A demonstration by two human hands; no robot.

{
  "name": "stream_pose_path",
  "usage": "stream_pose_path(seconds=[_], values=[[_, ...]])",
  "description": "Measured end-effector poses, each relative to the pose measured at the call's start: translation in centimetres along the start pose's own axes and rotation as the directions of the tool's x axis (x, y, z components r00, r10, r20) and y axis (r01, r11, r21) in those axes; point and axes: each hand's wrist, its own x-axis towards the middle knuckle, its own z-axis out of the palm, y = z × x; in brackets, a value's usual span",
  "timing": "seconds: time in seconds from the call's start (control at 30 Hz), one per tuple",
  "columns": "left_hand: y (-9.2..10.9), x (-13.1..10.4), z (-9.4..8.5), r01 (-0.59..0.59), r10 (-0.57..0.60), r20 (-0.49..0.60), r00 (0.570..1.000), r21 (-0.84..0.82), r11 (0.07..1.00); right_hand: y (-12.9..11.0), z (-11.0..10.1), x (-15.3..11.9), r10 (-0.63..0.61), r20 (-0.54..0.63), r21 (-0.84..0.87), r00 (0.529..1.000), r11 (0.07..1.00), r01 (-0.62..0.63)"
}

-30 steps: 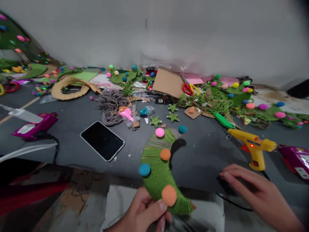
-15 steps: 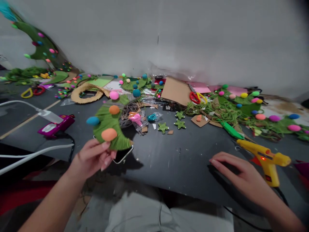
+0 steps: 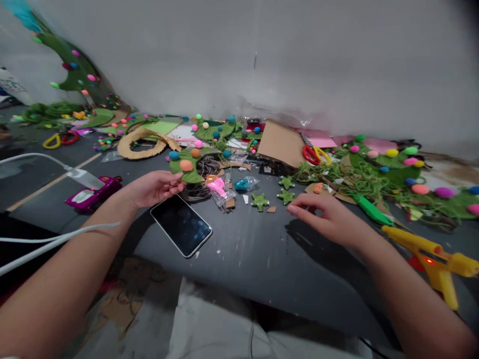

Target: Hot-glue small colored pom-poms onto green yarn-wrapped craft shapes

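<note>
My left hand (image 3: 155, 188) is closed on the lower end of a green yarn-wrapped crescent (image 3: 191, 175) that carries orange, blue and pink pom-poms. A smartphone (image 3: 181, 224) with a dark screen lies on the table just below that hand. My right hand (image 3: 324, 217) hovers with loosely bent fingers and a gap behind the thumb, holding nothing that I can see. Its fingertips are beside a green star (image 3: 286, 196); whether they touch it I cannot tell. Two more green stars, one nearer (image 3: 259, 202) and one farther back (image 3: 286, 182), lie close by.
A yellow glue gun (image 3: 430, 254) with a red light is at the right, near a green brush-like tool (image 3: 372, 208). Scissors (image 3: 314, 155), cardboard (image 3: 281, 144) and green yarn (image 3: 329, 172) lie farther back. A purple power strip (image 3: 93, 194) with white cables is at the left.
My left hand has moved the crescent away from me, farther over the table, uncovering the phone. My right hand has moved left and forward from beside the glue gun to the stars.
</note>
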Motion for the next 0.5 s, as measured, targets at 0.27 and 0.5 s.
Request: stream_pose_path(seconds=[0.27, 0.5], values=[[-1.6, 1.2, -0.7, 0.211, -0.209, 0.034, 0.977, -0.096, 0.973, 0.6, 1.5, 0.2, -0.007, 0.028, 0.063, 1.0, 0.998, 0.005], [-2.2, 1.7, -1.4, 0.197, -0.21, -0.047, 0.977, -0.195, 0.961, -0.2, 1.6, 4.5, -0.048, -0.088, 0.005, 0.995, 0.999, 0.049]])
